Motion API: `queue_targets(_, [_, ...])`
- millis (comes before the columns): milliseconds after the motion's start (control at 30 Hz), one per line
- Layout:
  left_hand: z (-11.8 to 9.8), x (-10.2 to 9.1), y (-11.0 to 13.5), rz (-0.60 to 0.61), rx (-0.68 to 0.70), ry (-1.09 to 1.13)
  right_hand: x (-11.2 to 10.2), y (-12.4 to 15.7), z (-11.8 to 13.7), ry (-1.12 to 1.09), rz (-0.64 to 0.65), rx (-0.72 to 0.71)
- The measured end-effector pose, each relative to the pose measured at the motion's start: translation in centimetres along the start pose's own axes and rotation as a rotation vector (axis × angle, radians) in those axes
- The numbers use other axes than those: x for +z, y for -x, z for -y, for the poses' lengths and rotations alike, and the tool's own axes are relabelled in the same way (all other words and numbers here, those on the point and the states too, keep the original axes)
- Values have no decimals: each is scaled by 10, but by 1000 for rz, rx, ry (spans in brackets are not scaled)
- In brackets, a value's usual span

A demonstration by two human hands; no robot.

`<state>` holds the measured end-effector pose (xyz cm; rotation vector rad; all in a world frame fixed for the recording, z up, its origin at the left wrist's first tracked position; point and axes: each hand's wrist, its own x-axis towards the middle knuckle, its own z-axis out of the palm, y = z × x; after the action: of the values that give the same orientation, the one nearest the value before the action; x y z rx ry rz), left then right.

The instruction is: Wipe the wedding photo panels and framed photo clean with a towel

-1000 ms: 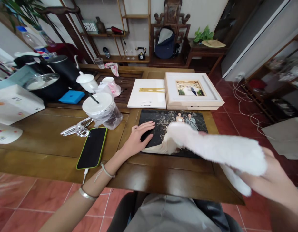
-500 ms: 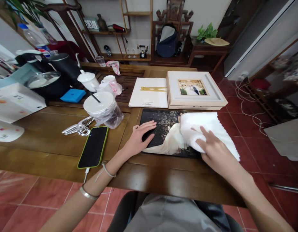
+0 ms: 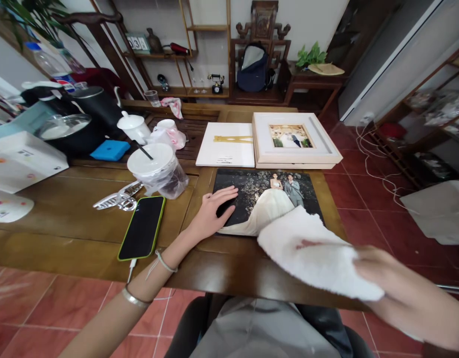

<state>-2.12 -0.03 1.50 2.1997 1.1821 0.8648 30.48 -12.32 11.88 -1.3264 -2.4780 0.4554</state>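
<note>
- Wedding photo panel [image 3: 274, 201] lies flat on the wooden table [image 3: 229, 271], face up near the edge closest to the person, showing a couple in a white gown and a grey suit.
- Left hand [image 3: 216, 211] rests palm down at the panel's left end, its fingers extended and close together, the thumb held apart from them.
- Right hand [image 3: 382, 273], blurred, is clamped on a white fluffy cloth [image 3: 311, 248]; its separate fingers are hard to make out.
- That cloth spreads leftward from the hand and covers the panel's near right corner; whether it presses on the surface, I cannot tell.
- Just beyond the panel sits a pale box frame [image 3: 248, 146] with a smaller wedding picture, beside a flat white board [image 3: 225, 151] bearing a gold design.
- Left of the panel are a bagged drink cup [image 3: 153, 161] with a black straw, a clear hair claw [image 3: 117, 199] and a green-cased smartphone [image 3: 142, 228], a white cable plugged into its near end.
</note>
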Motion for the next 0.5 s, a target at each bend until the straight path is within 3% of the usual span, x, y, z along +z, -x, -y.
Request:
queue_targets(100, [0,0,0,1,8,-8,-13,-26,-14,19,-173,16])
queue_targets(200, [1,0,0,-2,14,-13,-9,-59,-31,260,-251,90])
queue_targets(267, [1,0,0,-5,14,-15,3,-81,-44,401,-191,94])
queue_targets(367, [2,0,0,-3,17,-9,27,-108,-59,430,-105,49])
queue_targets(500, [2,0,0,1,16,3,48,-118,-57,400,16,10])
